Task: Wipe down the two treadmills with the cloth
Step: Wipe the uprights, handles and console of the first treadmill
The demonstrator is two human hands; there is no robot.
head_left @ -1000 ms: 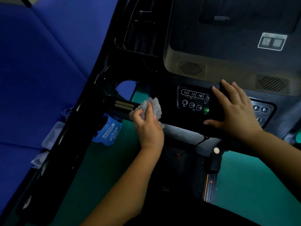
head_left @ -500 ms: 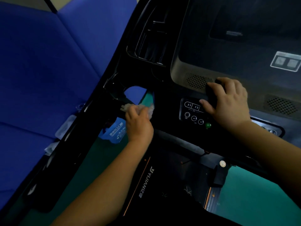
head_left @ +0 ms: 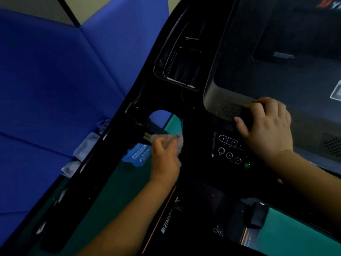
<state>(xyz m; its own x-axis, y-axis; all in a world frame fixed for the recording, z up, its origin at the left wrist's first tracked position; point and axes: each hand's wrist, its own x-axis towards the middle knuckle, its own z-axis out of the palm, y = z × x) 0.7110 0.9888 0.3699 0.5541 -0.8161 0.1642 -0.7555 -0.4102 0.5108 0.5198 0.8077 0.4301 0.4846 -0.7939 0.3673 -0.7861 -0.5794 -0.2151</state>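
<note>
I look down on a black treadmill console (head_left: 276, 52) with a button panel (head_left: 228, 148) and a green button (head_left: 246, 165). My left hand (head_left: 164, 159) grips a pale grey cloth (head_left: 180, 142) and presses it on the black left handlebar (head_left: 153, 130), beside its metal sensor strips. My right hand (head_left: 265, 126) rests on the console's lower edge by the speaker grille (head_left: 231, 109), fingers curled over a dark object that I cannot identify. The treadmill belt (head_left: 193, 218) lies below, partly hidden by my arms.
Blue padded mats (head_left: 55, 89) cover the wall and floor at the left. A blue packet (head_left: 137, 156) and clear plastic pieces (head_left: 86, 146) lie under the left rail (head_left: 77, 178). Green flooring (head_left: 295, 233) shows at the lower right. A cup-holder recess (head_left: 180, 67) sits above the handlebar.
My left hand has slid the cloth leftward along the handlebar. My right hand has moved up from the button panel to the console's lower edge, its fingers now curled. The view has shifted.
</note>
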